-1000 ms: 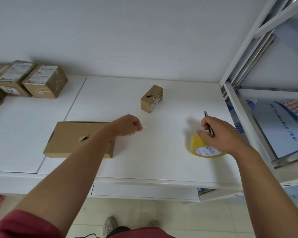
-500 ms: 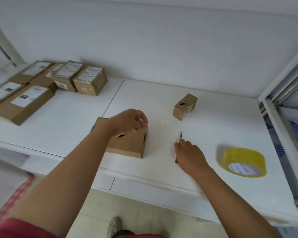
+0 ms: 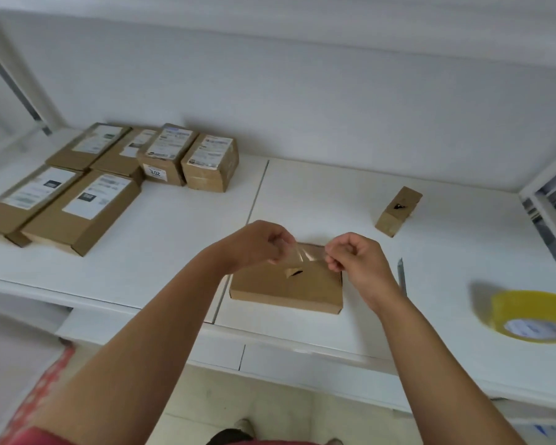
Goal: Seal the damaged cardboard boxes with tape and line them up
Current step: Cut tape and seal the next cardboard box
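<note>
**Tape strip held over torn flat box**

Head view: flat box (image 3: 286,284) lies on the white tabletop (image 3: 430,268) near the front edge, a dark tear (image 3: 294,273) in its top face. Both hands hover just above its far half. Left hand (image 3: 257,244) pinches the left end of a clear tape strip (image 3: 302,253) with curled fingers; right hand (image 3: 353,256) pinches the right end the same way. Strip is stretched between them, directly over the tear; cannot tell if it touches the cardboard.

Small box (image 3: 398,211), also with a dark hole on top, stands apart at the back right, well clear of both hands. Yellow tape roll (image 3: 532,316) lies flat at the right edge, blurred. Thin grey tool (image 3: 402,277), kind unclear, lies on the tabletop just beside the right wrist, between flat box and roll.

Labelled boxes (image 3: 109,184), six in number, sit grouped at the far left, touching one another, well apart from the hands.
</note>
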`<state>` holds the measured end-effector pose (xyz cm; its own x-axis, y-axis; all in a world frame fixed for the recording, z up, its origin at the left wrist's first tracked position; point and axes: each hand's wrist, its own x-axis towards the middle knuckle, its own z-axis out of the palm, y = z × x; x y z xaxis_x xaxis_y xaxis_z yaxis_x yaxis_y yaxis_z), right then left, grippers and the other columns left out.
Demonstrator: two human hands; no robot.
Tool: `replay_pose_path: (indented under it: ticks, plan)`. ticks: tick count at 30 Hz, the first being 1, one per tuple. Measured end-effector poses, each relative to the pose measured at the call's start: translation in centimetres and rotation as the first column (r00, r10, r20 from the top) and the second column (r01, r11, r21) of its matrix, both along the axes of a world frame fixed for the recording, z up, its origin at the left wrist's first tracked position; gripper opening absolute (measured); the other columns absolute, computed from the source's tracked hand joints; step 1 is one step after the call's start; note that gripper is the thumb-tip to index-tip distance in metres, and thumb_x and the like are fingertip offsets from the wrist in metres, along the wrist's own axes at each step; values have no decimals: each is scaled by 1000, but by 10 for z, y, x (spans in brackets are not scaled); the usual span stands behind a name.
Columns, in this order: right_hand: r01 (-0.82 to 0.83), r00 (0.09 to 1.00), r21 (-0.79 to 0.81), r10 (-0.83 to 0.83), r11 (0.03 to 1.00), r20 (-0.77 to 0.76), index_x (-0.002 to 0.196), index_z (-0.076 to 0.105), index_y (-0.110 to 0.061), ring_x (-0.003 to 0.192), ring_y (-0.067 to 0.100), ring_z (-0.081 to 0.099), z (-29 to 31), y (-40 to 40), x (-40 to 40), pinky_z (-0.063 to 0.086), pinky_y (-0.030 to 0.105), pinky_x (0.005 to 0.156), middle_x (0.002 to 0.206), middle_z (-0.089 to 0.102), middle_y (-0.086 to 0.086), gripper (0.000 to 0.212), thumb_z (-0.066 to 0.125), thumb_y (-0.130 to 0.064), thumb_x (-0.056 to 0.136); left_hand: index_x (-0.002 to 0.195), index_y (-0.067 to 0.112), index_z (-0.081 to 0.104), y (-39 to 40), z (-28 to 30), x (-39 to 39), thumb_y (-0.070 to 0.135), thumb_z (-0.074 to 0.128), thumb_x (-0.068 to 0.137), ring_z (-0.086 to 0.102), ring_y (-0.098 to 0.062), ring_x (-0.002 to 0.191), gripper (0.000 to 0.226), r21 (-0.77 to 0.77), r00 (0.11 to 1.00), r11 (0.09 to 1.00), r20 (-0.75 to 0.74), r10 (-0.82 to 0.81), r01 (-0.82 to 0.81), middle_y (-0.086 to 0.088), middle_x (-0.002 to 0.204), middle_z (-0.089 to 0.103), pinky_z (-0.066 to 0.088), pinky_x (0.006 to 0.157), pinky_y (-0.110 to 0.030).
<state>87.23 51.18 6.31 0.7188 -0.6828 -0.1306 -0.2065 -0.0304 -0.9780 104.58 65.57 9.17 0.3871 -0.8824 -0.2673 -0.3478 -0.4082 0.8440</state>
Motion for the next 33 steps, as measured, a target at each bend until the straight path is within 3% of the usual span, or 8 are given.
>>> replay_pose_path:
  ticks: [3, 5, 8, 12, 14, 22, 27, 33]
  plan:
    - [-8, 996, -84, 0, 996, -89, 84, 69, -9, 60, 10, 60, -6, 12, 10, 52, 24, 67, 66, 68, 0, 10, 63, -6, 92, 104, 15, 64, 14, -12, 15, 2, 61, 89, 63, -3, 61, 21, -38, 986, 994, -138, 94, -100, 1, 75, 68, 43, 51, -8]
    - [-28, 984, -140, 3, 990, -176, 81, 67, -12, 58, 7, 59, -13, 19, 15, 50, 20, 67, 66, 69, -1, 13, 63, -10, 93, 87, 6, 66, 19, -21, 21, -4, 65, 86, 61, -9, 62, 10, -49, 960, 986, -241, 141, -157, 2, 67, 66, 47, 55, -16]
    - [-53, 953, -260, -30, 964, -302, 80, 66, -17, 58, 5, 60, -24, 25, 19, 48, 19, 65, 68, 70, -3, 14, 64, -15, 93, 74, 8, 57, 17, -35, 17, -6, 54, 89, 55, -16, 62, 21, 8, 938, 981, -289, 190, -196, 2, 64, 61, 45, 53, -24]
    - [-115, 903, -391, -68, 913, -425, 78, 63, -26, 71, 5, 61, -32, 23, 24, 42, 12, 64, 76, 68, -10, 15, 62, -22, 93, 96, 17, 62, 6, -52, 10, 11, 62, 88, 59, -15, 82, 11, 104, 968, 973, 164, 189, -208, 4, 88, 61, 48, 71, -21]
    - [-152, 885, -434, -73, 888, -459, 75, 60, -31, 73, 1, 58, -32, 22, 25, 36, 8, 60, 75, 65, -13, 19, 61, -23, 93, 96, 20, 59, 4, -55, 8, 14, 60, 88, 56, -12, 87, 10, 97, 965, 975, 191, 180, -201, 8, 92, 58, 42, 67, -12]
    - [-260, 817, -535, -113, 804, -566, 88, 61, -17, 73, 19, 60, -29, 30, 27, 50, 34, 67, 75, 63, -2, 12, 54, -24, 94, 106, 22, 54, 0, -52, -2, 12, 55, 87, 58, -20, 96, 21, 187, 962, 966, 241, 129, -177, 5, 98, 56, 50, 86, -33]
    - [-290, 789, -541, -123, 789, -602, 92, 60, -13, 78, 23, 61, -29, 29, 25, 51, 36, 70, 79, 63, 2, 13, 51, -23, 95, 108, 23, 48, 0, -51, -6, 9, 50, 90, 57, -21, 90, 23, 189, 955, 974, 290, 67, -126, 4, 99, 53, 48, 77, -34]
    - [-195, 854, -628, -184, 753, -487, 126, 47, -14, 98, 27, 55, -35, 35, 19, 48, 37, 78, 118, 49, 6, 31, 54, -20, 96, 108, 25, 56, 5, -58, -8, 8, 50, 91, 55, -23, 97, 25, 143, 918, 977, 385, 91, -157, -3, 120, 44, 48, 81, -32]
